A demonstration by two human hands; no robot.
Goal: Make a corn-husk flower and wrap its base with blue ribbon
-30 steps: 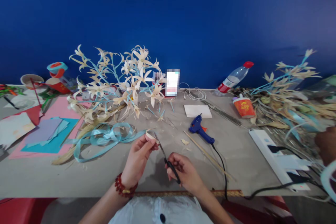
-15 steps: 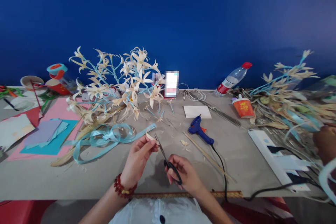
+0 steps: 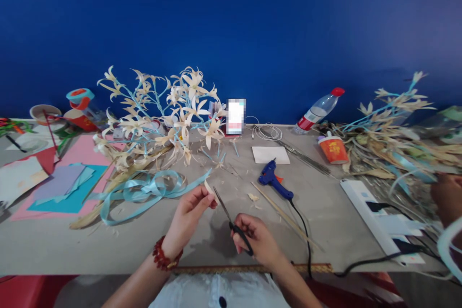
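Between the thumb and fingers of my left hand (image 3: 195, 207) is a small cream petal-like strip (image 3: 211, 189), its curved tip pointing up. My right hand (image 3: 254, 236) grips black-handled scissors (image 3: 241, 237), their blades angled up and left to the strip's edge; the blades look nearly together. Beyond my left hand lies a loosely coiled light-blue ribbon (image 3: 155, 186). Behind it stand branches of cream flowers (image 3: 184, 106) on pale-blue stems. Small cream scraps (image 3: 253, 197) lie on the grey table (image 3: 151, 243) right of the scissors.
A blue glue gun (image 3: 274, 180) with a black cord lies right of centre, beside a thin stick (image 3: 281, 209). A white power strip (image 3: 371, 221) is farther right, near another person's hand (image 3: 445, 197). Coloured paper sheets (image 3: 86, 192) lie left. A bottle (image 3: 317, 113) leans against the wall.
The scissors and my right hand have shifted slightly right and down. My left hand has turned a little, and the strip now points more upright. The scissor blades look closer together.
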